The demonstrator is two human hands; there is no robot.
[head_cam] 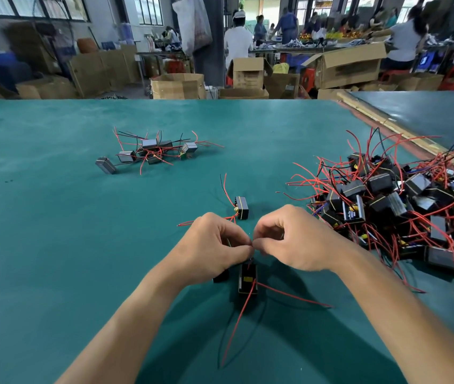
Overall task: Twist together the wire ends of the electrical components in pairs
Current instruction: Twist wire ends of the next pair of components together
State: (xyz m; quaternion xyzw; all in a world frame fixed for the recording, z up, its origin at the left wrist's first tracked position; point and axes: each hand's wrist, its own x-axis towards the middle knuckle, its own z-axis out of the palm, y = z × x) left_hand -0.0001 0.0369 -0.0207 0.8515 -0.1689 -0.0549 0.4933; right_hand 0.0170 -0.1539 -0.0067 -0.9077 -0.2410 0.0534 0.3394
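My left hand and my right hand meet fingertip to fingertip above the green table, both pinching thin wire ends between thumb and forefinger. Below them hangs a small black component with a yellow label, its red and black wires trailing toward me. A second black component peeks out under my left wrist. Just beyond my hands stands another black component with red and black leads. The pinched wire ends themselves are mostly hidden by my fingers.
A big heap of black components with red wires covers the table's right side. A smaller cluster of components lies at the far left middle. Cardboard boxes and several people working are beyond the table's far edge.
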